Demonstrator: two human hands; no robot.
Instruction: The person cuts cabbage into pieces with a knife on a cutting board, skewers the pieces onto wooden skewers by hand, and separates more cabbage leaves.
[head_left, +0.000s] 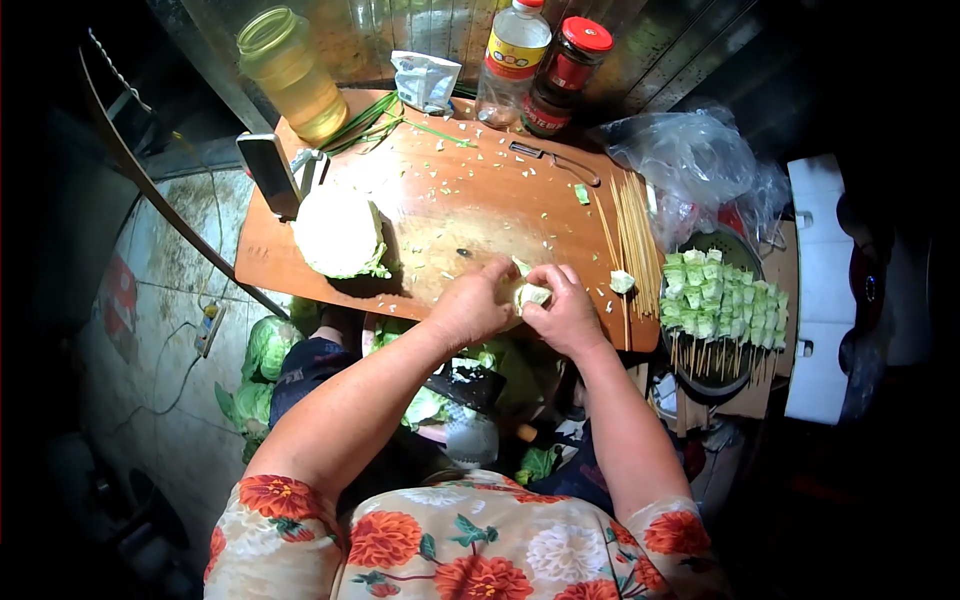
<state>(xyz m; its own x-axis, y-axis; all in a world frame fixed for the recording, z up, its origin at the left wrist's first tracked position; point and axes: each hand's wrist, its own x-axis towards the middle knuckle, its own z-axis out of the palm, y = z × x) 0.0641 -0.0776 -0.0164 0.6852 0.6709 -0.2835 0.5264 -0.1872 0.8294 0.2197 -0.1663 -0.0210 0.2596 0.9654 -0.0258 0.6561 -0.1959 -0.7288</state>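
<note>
Both hands meet over the near edge of the wooden table. My left hand point(476, 302) is closed with its fingertips on pale green cabbage leaf pieces point(534, 296). My right hand point(566, 312) pinches the same pieces from the other side; part of them is hidden by the fingers. Just right of my right hand, a cabbage piece point(622, 282) is threaded on a thin bamboo skewer. Beside it lies a bundle of bare bamboo skewers point(640, 235). A large cut cabbage head point(338, 235) sits at the left of the table.
Cabbage skewers point(715, 300) are piled on a dark round pan at right. A phone point(265, 168) stands behind the cabbage head. Along the back are a jar of yellow liquid point(295, 85), a plastic bottle point(513, 65) and red-lidded jar point(578, 55). More cabbages point(265, 350) lie below left.
</note>
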